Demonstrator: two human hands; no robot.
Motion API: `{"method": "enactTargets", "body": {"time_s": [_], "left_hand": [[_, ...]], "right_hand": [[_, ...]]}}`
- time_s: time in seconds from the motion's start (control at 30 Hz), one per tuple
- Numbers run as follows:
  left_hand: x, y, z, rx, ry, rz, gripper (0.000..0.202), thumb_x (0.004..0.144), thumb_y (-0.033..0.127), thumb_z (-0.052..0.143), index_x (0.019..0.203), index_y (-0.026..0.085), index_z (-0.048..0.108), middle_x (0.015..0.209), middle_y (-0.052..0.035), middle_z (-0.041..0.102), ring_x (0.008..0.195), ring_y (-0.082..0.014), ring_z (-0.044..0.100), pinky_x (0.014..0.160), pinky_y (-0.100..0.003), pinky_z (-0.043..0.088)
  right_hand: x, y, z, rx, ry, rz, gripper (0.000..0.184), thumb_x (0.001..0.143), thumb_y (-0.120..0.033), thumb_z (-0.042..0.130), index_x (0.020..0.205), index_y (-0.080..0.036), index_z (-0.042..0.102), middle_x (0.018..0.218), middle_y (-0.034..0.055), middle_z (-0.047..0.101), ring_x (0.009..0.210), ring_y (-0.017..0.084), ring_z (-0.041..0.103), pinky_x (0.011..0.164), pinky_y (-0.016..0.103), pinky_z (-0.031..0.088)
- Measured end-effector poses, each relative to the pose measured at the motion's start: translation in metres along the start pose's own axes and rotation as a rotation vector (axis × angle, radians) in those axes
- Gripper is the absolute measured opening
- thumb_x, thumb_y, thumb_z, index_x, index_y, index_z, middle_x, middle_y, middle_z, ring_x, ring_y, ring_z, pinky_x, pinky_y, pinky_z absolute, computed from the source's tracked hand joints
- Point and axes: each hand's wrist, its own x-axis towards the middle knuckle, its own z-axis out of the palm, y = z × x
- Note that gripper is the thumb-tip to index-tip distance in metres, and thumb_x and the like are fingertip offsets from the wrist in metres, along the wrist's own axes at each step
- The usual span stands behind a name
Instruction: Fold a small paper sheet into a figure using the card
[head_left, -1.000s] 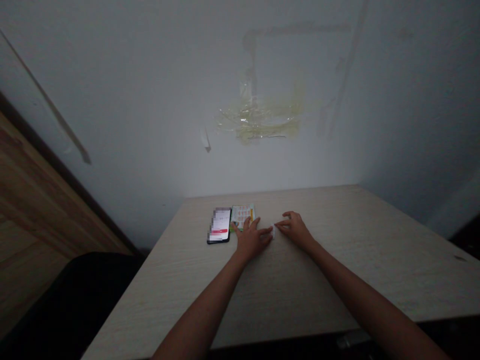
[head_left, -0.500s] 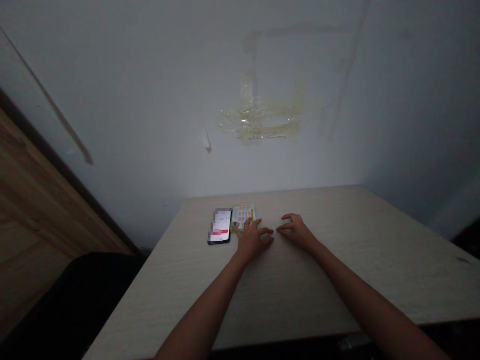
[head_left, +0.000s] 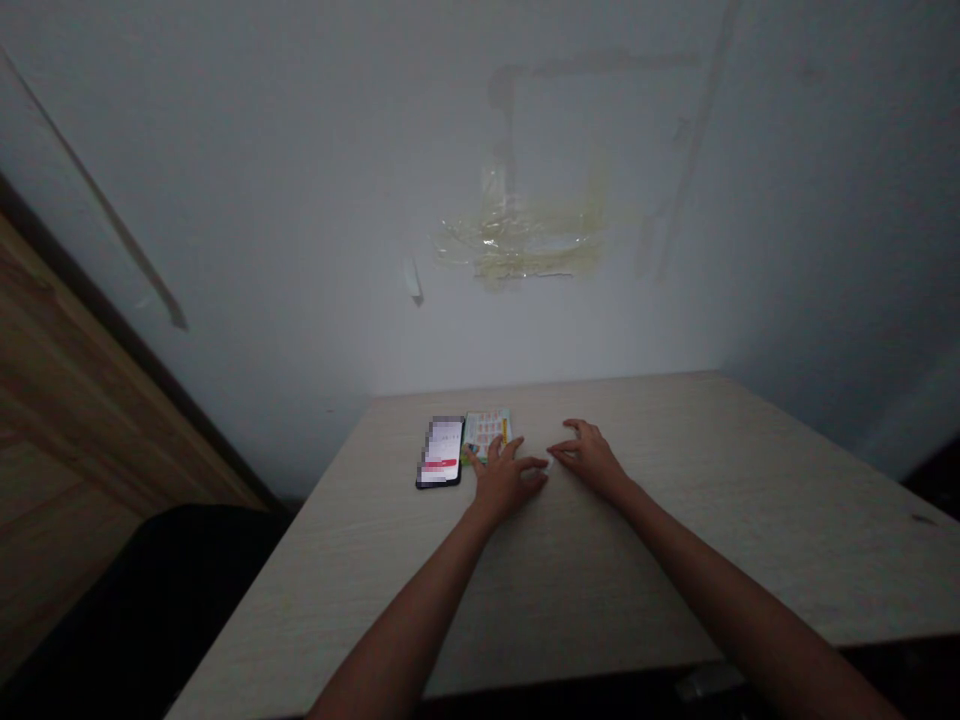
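My left hand [head_left: 501, 489] rests low over the table, its thumb and forefinger pinched at a small whitish piece [head_left: 550, 463], too small to name. The other fingers of that hand spread over the lower edge of a colourful printed packet or booklet [head_left: 486, 426]. From the right, my right hand [head_left: 594, 459] brings thumb and forefinger together at the same piece, its remaining fingers curled above. Left of the packet lies a phone [head_left: 448, 452] with its lit screen facing up.
The pale wooden table [head_left: 675, 430] meets a grey wall [head_left: 300, 250] bearing patches of clear, yellowed tape [head_left: 525, 240]. A dark chair-like shape [head_left: 172, 580] stands left of the table, near a wooden panel [head_left: 52, 400].
My right hand has shifted slightly up and to the left, its fingertips closer to my left hand. The left hand, phone and packet stay put.
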Motion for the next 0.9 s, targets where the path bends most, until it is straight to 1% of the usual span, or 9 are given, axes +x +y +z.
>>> {"method": "enactTargets", "body": {"time_s": [0.1, 0.27, 0.37, 0.43, 0.5, 0.57, 0.63, 0.77, 0.9], "left_hand": [[0.0, -0.001, 0.0, 0.006, -0.003, 0.002, 0.03, 0.085, 0.059, 0.056, 0.113, 0.055, 0.064, 0.149, 0.0042, 0.043, 0.144, -0.0383, 0.019, 0.102, -0.079, -0.007], [0.001, -0.005, 0.0, 0.03, -0.011, 0.011, 0.029, 0.086, 0.059, 0.055, 0.113, 0.059, 0.062, 0.15, 0.0037, 0.043, 0.144, -0.0377, 0.022, 0.1, -0.081, -0.005], [0.0, -0.005, 0.001, 0.068, -0.003, 0.019, 0.031, 0.088, 0.06, 0.05, 0.118, 0.06, 0.058, 0.151, 0.0028, 0.042, 0.144, -0.0379, 0.021, 0.1, -0.081, -0.005], [0.0, -0.003, 0.002, 0.093, 0.008, 0.023, 0.033, 0.09, 0.061, 0.045, 0.122, 0.06, 0.055, 0.152, 0.002, 0.041, 0.145, -0.0385, 0.02, 0.099, -0.082, -0.006], [-0.001, -0.001, 0.003, 0.116, 0.024, 0.025, 0.035, 0.092, 0.06, 0.041, 0.125, 0.059, 0.053, 0.153, 0.0018, 0.04, 0.145, -0.0385, 0.02, 0.1, -0.081, -0.005], [-0.002, 0.0, 0.005, 0.138, 0.037, 0.028, 0.037, 0.093, 0.059, 0.038, 0.128, 0.058, 0.051, 0.153, 0.0014, 0.039, 0.145, -0.0381, 0.02, 0.101, -0.081, -0.006], [-0.002, 0.001, 0.007, 0.149, 0.044, 0.033, 0.037, 0.094, 0.057, 0.037, 0.13, 0.057, 0.049, 0.153, 0.0007, 0.039, 0.145, -0.0379, 0.021, 0.101, -0.081, -0.006], [-0.001, 0.0, 0.006, 0.128, 0.027, 0.041, 0.038, 0.094, 0.058, 0.037, 0.13, 0.058, 0.048, 0.153, 0.0015, 0.039, 0.145, -0.039, 0.02, 0.1, -0.082, -0.006], [0.002, -0.002, 0.004, 0.096, 0.018, 0.033, 0.034, 0.093, 0.058, 0.04, 0.124, 0.058, 0.054, 0.153, 0.0023, 0.04, 0.145, -0.0392, 0.02, 0.1, -0.082, -0.005]], "right_hand": [[-0.001, -0.004, -0.001, -0.019, 0.005, 0.011, 0.018, 0.087, -0.036, 0.064, 0.098, -0.031, 0.077, 0.133, 0.01, 0.051, 0.124, 0.028, 0.045, 0.102, 0.047, 0.042], [-0.004, -0.007, -0.003, -0.035, -0.011, 0.001, 0.021, 0.088, -0.034, 0.062, 0.104, -0.033, 0.075, 0.134, 0.0094, 0.05, 0.124, 0.027, 0.046, 0.102, 0.046, 0.041], [-0.005, -0.006, -0.004, -0.034, -0.011, -0.03, 0.023, 0.086, -0.031, 0.063, 0.106, -0.03, 0.074, 0.133, 0.0101, 0.051, 0.124, 0.027, 0.046, 0.102, 0.045, 0.041], [-0.006, -0.005, -0.004, -0.012, 0.002, -0.063, 0.022, 0.086, -0.029, 0.063, 0.105, -0.028, 0.075, 0.13, 0.0106, 0.052, 0.121, 0.026, 0.049, 0.101, 0.044, 0.042], [-0.006, -0.003, -0.004, 0.029, 0.016, -0.114, 0.019, 0.085, -0.027, 0.063, 0.099, -0.026, 0.076, 0.125, 0.0101, 0.055, 0.116, 0.024, 0.052, 0.1, 0.042, 0.044], [-0.006, -0.002, -0.004, 0.066, 0.022, -0.169, 0.016, 0.085, -0.025, 0.063, 0.093, -0.026, 0.077, 0.119, 0.009, 0.059, 0.111, 0.023, 0.054, 0.098, 0.04, 0.045], [-0.007, -0.002, -0.004, 0.073, 0.024, -0.191, 0.014, 0.084, -0.026, 0.064, 0.089, -0.026, 0.077, 0.113, 0.0083, 0.062, 0.107, 0.022, 0.056, 0.096, 0.04, 0.046], [-0.008, -0.007, -0.007, 0.011, 0.017, -0.129, 0.014, 0.083, -0.029, 0.066, 0.089, -0.027, 0.078, 0.111, 0.0089, 0.063, 0.105, 0.023, 0.056, 0.094, 0.039, 0.046], [-0.008, -0.012, -0.009, -0.038, -0.014, -0.068, 0.018, 0.085, -0.034, 0.064, 0.096, -0.029, 0.078, 0.115, 0.0094, 0.061, 0.108, 0.024, 0.054, 0.095, 0.038, 0.045]]}}
